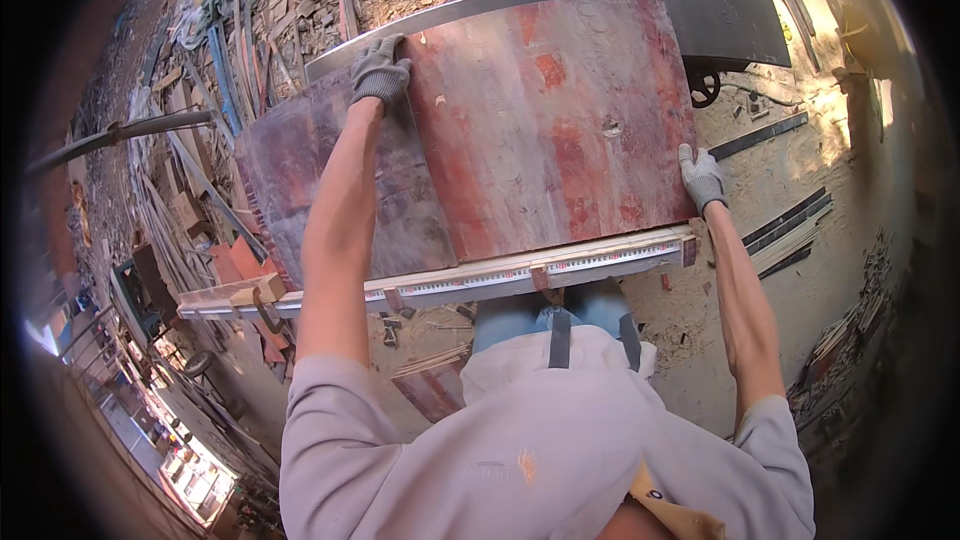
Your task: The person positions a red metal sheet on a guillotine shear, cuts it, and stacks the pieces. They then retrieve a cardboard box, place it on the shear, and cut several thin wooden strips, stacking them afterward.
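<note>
Resting palm down at the far side, beside a seam: one left hand (380,72), gray-gloved, thumb out to the right. Set well apart from it: one right hand (703,178), likewise gloved, at the right edge of the larger panel (560,130); whether its fingers close beneath cannot be told.

Panels, two, lying side by side in front of the person: the larger, streaked red and whitish, with one round mark; and the smaller panel (320,185), darker and purplish, to its left.

Measuring strip (620,257), one, white, along the near side. Wooden block (258,290), one, near the strip's left end.

In the way: the left forearm (338,225), one, crossing the smaller panel and hiding part of the strip.

Outward: metal edge (480,8), one, behind the panels; dark machine top (710,0), one, at far right, with one wheel (705,90) below. Right-hand floor: lone dark strip (762,135), one; bundle of strips (790,230), one, pieces uncounted. Left: dark bar (130,132), one; scrap wood (190,210), too many pieces to count
</note>
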Motion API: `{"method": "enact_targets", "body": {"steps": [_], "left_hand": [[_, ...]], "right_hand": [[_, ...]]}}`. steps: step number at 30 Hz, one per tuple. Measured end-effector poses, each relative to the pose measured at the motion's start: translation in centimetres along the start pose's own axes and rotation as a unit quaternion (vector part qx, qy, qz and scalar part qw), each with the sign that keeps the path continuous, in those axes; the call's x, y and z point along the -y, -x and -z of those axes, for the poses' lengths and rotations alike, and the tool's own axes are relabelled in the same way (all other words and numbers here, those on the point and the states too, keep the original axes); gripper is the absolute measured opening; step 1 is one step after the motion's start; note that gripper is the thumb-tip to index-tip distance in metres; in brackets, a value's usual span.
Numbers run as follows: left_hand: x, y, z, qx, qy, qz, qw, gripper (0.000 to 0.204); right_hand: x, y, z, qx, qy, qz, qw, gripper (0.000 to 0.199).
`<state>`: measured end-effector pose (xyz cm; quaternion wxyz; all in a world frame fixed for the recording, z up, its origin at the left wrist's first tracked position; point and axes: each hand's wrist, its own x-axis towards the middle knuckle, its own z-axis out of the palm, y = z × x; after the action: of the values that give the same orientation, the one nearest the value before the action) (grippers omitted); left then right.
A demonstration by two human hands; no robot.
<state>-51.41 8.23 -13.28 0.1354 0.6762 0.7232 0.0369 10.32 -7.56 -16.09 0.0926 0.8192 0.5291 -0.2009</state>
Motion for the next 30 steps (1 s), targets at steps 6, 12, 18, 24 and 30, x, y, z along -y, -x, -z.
{"method": "enact_targets", "body": {"steps": [6,12,18,24,30], "left_hand": [[-0.7,-0.9,-1.1,0.003,-0.032,0.001,0.999,0.063],[-0.1,-1.5,-1.6,0.003,-0.039,-0.013,0.999,0.062],[-1.3,-2.3,-1.6,-0.042,-0.029,-0.073,0.996,0.062],[-0.4,-3.4,-1.8,0.019,-0.031,-0.054,0.998,0.063],[1.2,-4.6,-1.7,0.029,-0.001,-0.064,0.998,0.063]], "right_hand": [[-1.9,-1.6,-1.0,0.06,-0.162,0.019,0.985,0.089],[-0.8,-1.0,0.1,0.069,-0.228,0.05,0.97,0.065],[-0.6,-1.0,3.3,0.09,-0.139,0.046,0.985,0.063],[-0.9,-1.7,2.7,0.134,-0.152,0.096,0.975,0.061],[-1.5,-3.4,-0.1,0.11,-0.188,0.059,0.974,0.066]]}}
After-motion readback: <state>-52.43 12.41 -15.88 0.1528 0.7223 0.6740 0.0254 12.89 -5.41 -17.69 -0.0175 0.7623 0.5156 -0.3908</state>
